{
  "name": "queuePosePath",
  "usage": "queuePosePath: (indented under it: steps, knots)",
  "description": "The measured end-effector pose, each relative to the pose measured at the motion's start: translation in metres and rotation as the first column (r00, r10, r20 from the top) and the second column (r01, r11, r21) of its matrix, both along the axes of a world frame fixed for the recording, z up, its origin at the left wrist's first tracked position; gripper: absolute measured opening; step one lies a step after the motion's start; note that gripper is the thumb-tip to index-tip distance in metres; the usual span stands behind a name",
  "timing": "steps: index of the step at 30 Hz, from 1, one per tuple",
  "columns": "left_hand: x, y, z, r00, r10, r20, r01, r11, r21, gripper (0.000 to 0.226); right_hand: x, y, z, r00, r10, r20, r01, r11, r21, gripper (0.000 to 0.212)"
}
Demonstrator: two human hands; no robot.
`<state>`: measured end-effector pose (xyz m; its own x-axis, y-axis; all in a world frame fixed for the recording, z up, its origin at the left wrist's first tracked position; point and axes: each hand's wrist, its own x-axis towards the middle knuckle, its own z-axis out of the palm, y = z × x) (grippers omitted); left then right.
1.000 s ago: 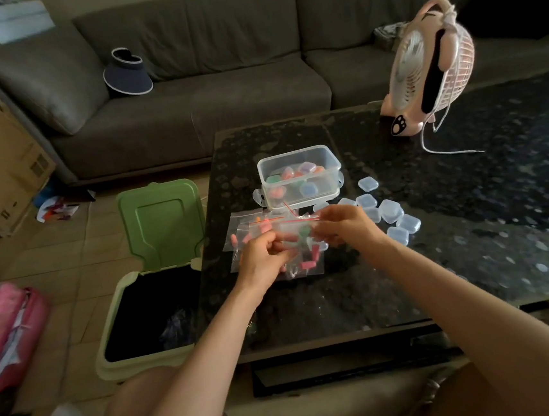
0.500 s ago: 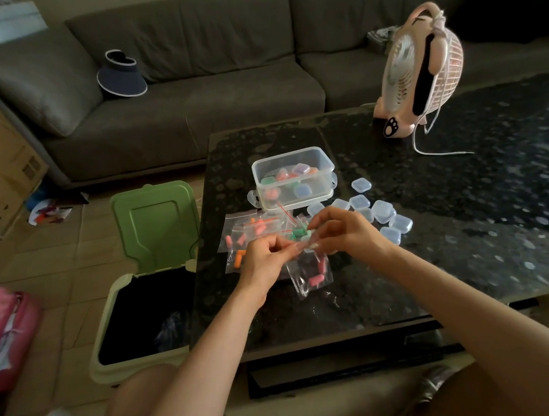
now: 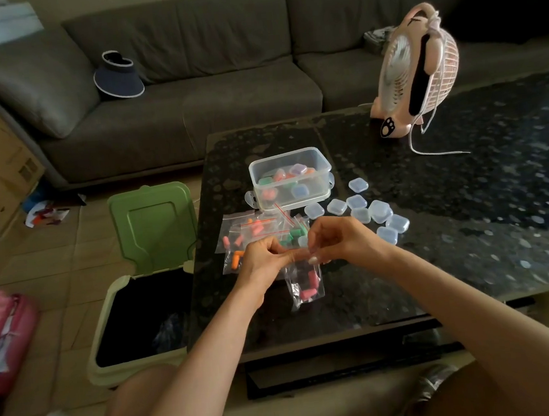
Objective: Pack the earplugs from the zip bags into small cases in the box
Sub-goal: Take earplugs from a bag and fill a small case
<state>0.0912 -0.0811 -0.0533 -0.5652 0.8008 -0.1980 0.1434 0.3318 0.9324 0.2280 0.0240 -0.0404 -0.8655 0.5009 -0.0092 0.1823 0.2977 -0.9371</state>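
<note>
Dark speckled surface by the sofa carries the clear box with empty cases just beside it, while the left hand and right hand both pinch the mouth of a hanging zip bag of pink earplugs, seemingly to open it.

Light: dim, soft indoor daylight; no hard shadows; pale glare lay on the dark table beyond both hands; the fan, far beyond the right hand, was the brightest item; bin interior left of the left hand read near black; zip bag below the hands glinted faintly; frame edges bowed, wide-angle; fingers slightly soft.
</note>
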Motion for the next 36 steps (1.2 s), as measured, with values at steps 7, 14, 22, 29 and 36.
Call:
queuePosePath:
  steps: [7, 14, 22, 29, 36]
  knots:
    - [-0.002, 0.0, -0.001, 0.992, -0.125, -0.021, 0.126, 0.989, 0.081, 0.025, 0.002, 0.002, 0.0, 0.997, -0.049, 0.053, 0.047, 0.998, 0.043, 0.017]
    - [-0.007, 0.0, -0.002, 0.945, -0.243, -0.219, 0.278, 0.95, 0.144, 0.015, 0.004, 0.005, 0.002, 0.99, -0.085, 0.112, 0.079, 0.995, 0.06, 0.01]
    - [-0.01, 0.001, -0.009, 0.828, -0.288, -0.48, 0.358, 0.932, 0.06, 0.012, 0.004, 0.007, 0.0, 0.969, -0.034, 0.247, 0.017, 0.998, 0.068, 0.015]
    - [-0.005, -0.008, -0.005, 0.889, -0.288, -0.356, 0.347, 0.931, 0.111, 0.022, 0.014, 0.013, -0.009, 0.931, 0.016, 0.364, -0.035, 0.998, 0.045, 0.007]
    - [-0.002, -0.017, -0.009, 0.907, -0.358, -0.223, 0.382, 0.921, 0.074, 0.017, 0.019, 0.01, -0.004, 0.973, 0.146, 0.181, -0.129, 0.987, -0.099, 0.031]
